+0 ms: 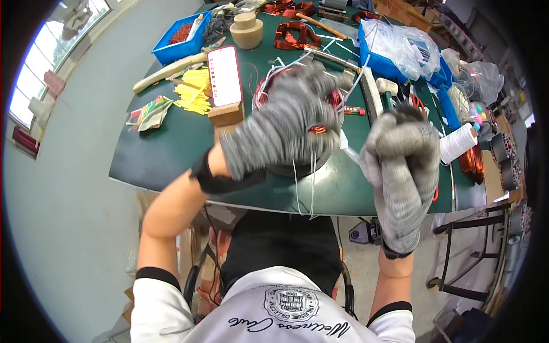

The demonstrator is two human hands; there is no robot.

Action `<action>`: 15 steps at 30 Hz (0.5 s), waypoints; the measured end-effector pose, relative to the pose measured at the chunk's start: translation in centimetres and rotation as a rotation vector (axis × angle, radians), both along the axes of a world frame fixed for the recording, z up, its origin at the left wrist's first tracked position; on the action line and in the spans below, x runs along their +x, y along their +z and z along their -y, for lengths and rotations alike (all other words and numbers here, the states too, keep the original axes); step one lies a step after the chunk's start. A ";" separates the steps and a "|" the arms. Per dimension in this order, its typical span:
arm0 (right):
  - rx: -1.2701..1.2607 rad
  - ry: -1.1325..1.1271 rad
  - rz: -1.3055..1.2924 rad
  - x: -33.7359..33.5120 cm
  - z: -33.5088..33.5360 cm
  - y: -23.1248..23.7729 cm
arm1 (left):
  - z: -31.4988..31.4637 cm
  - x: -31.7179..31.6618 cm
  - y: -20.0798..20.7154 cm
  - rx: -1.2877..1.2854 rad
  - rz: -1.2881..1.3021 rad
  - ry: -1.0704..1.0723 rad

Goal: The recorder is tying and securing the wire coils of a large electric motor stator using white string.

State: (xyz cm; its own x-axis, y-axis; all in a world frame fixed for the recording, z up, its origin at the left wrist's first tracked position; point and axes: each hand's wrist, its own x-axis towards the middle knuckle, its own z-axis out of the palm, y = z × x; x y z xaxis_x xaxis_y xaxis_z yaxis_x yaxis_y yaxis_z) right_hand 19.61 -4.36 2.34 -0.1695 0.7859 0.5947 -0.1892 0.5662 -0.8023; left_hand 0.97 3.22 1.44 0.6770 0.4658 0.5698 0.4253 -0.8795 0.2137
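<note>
My left hand (280, 120), in a grey knit glove, lies over a round motor stator (317, 163) wound with copper wire. Motion smears its fingers, and the hand hides most of the windings. Thin white cords (314, 186) hang from the stator past the table's front edge. To the right of it, my gloved right hand (400, 157) is closed in a fist above the table. A white strip runs from the stator side towards this fist; what the fingers grip is hidden.
On the green table (154, 151), a phone (226, 74) leans on a wooden block (226, 116) beside yellow strips (191, 97). Copper coils (294, 36) and a blue bin (177, 43) stand farther back. A mallet (387, 87) and white thread spool (457, 144) are at right.
</note>
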 end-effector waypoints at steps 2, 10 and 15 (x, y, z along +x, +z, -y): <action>-0.027 0.116 0.015 -1.0 -1.3 0.5 | -1.9 -2.0 0.8 0.154 -0.009 0.173; 0.134 -0.261 0.289 -0.3 -0.8 -6.6 | -4.0 -1.5 -0.8 -0.153 -0.532 0.624; 0.222 -0.530 0.728 1.4 -1.7 -11.9 | -3.9 -1.2 -0.8 -0.199 -0.429 0.578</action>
